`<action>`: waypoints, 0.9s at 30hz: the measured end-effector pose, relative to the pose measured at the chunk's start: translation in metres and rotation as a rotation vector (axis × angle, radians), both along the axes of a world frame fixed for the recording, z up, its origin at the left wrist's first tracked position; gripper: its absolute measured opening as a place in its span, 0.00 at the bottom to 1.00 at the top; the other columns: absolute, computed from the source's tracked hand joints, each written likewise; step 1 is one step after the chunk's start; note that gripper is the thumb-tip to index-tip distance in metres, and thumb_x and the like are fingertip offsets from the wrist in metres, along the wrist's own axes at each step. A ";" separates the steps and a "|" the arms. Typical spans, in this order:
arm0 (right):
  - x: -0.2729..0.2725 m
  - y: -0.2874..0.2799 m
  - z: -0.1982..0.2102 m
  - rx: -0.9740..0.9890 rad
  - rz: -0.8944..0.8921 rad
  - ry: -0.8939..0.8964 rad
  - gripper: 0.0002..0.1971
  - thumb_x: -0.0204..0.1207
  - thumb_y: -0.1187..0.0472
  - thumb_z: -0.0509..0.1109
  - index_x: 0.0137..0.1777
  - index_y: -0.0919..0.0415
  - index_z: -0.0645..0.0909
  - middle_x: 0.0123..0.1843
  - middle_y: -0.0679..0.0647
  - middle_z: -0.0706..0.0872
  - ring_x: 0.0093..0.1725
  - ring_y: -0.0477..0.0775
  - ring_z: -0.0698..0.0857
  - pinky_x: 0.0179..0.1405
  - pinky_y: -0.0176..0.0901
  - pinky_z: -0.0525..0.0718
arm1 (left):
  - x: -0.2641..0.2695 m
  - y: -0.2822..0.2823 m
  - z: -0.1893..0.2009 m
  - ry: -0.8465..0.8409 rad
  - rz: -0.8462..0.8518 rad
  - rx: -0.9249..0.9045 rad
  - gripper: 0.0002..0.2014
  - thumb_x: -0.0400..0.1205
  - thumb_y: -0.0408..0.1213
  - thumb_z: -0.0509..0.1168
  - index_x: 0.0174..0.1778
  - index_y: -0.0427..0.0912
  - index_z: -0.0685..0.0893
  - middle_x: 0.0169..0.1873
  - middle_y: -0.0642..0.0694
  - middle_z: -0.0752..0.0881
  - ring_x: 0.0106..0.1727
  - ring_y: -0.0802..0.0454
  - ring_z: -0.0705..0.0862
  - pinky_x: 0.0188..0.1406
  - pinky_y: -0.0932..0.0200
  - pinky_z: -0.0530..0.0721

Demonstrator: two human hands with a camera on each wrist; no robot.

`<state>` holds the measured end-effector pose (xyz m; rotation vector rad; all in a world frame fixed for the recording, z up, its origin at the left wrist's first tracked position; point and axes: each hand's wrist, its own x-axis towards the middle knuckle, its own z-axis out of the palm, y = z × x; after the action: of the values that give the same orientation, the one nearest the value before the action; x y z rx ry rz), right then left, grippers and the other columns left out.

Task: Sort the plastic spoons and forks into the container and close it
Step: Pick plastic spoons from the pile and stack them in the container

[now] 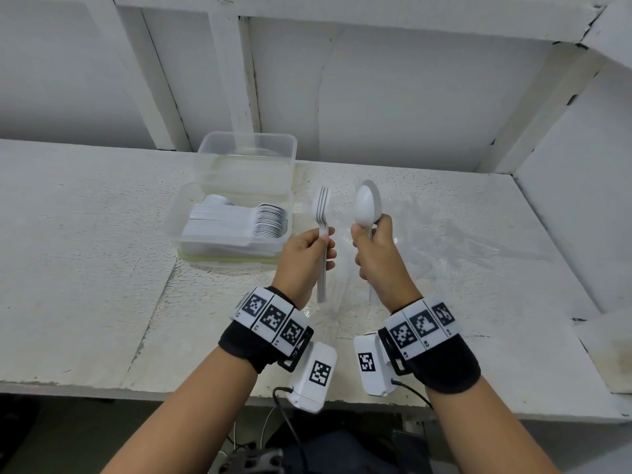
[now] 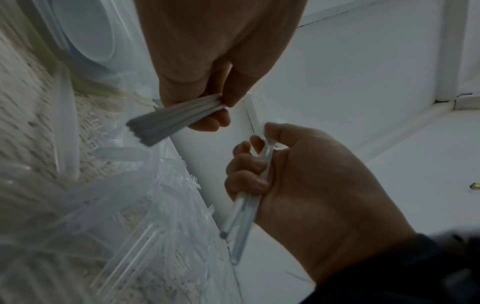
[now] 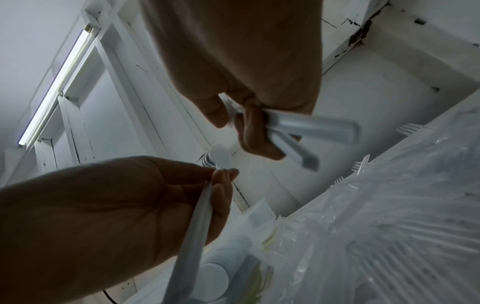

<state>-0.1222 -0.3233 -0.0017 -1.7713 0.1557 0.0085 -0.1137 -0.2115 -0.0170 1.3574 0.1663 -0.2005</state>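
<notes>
We note left hand (image 1: 305, 254) fingers clamped on forks (image 1: 321, 213), right hand (image 1: 378, 251) on spoons (image 1: 365, 206), open container (image 1: 236, 222) of stacked spoons beside, loose-cutlery bag (image 2: 103, 216) underneath, wristband markers, no legible text.

A lit tube lamp (image 3: 55, 86) is glowing above the white speckled table (image 1: 85, 268), beside white wall framing (image 1: 232, 73).

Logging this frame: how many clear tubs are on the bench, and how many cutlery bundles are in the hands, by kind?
Clear tubs: 2, the back tub and the front tub, which is stacked with spoons
Fork bundle: 1, in the left hand
Spoon bundle: 1, in the right hand
Total: 4
</notes>
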 end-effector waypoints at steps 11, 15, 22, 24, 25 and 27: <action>0.003 0.002 -0.004 0.013 0.030 -0.016 0.15 0.85 0.60 0.53 0.43 0.46 0.78 0.36 0.42 0.75 0.34 0.35 0.75 0.36 0.32 0.69 | -0.003 -0.007 -0.002 0.043 -0.019 -0.101 0.10 0.86 0.29 0.55 0.45 0.39 0.80 0.34 0.47 0.80 0.38 0.55 0.82 0.45 0.61 0.84; 0.003 0.004 -0.004 -0.044 -0.026 -0.089 0.11 0.85 0.62 0.54 0.56 0.53 0.79 0.34 0.41 0.78 0.30 0.30 0.79 0.33 0.26 0.72 | -0.005 -0.008 -0.002 0.043 -0.047 -0.108 0.09 0.86 0.30 0.55 0.48 0.39 0.81 0.45 0.43 0.86 0.50 0.51 0.85 0.53 0.57 0.83; 0.006 0.007 -0.009 -0.102 -0.054 -0.085 0.07 0.83 0.60 0.60 0.57 0.60 0.76 0.40 0.50 0.83 0.41 0.45 0.84 0.36 0.26 0.80 | -0.006 -0.008 -0.002 0.003 -0.068 -0.051 0.11 0.86 0.30 0.56 0.55 0.34 0.83 0.51 0.40 0.88 0.51 0.48 0.86 0.58 0.53 0.83; 0.007 0.006 -0.011 -0.163 -0.057 -0.111 0.07 0.83 0.59 0.60 0.47 0.60 0.78 0.36 0.48 0.81 0.37 0.44 0.80 0.33 0.26 0.77 | -0.006 -0.008 -0.001 -0.007 -0.075 -0.049 0.10 0.85 0.31 0.57 0.48 0.36 0.85 0.43 0.41 0.87 0.45 0.49 0.85 0.52 0.55 0.85; 0.007 0.005 -0.014 -0.190 -0.065 -0.124 0.09 0.83 0.58 0.61 0.44 0.59 0.78 0.37 0.50 0.81 0.37 0.46 0.79 0.35 0.29 0.76 | -0.007 -0.008 0.000 -0.009 -0.081 -0.049 0.10 0.85 0.31 0.58 0.44 0.37 0.84 0.38 0.43 0.86 0.41 0.51 0.84 0.48 0.58 0.85; 0.008 0.006 -0.017 -0.271 -0.082 -0.146 0.10 0.82 0.56 0.61 0.39 0.56 0.77 0.42 0.56 0.81 0.39 0.47 0.77 0.35 0.26 0.72 | -0.006 -0.007 0.000 -0.007 -0.090 -0.060 0.10 0.84 0.32 0.59 0.40 0.33 0.82 0.33 0.43 0.84 0.37 0.52 0.84 0.40 0.61 0.85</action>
<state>-0.1140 -0.3174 -0.0184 -2.0259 0.1278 -0.2097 -0.1199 -0.2189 -0.0173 1.3069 0.0924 -0.2743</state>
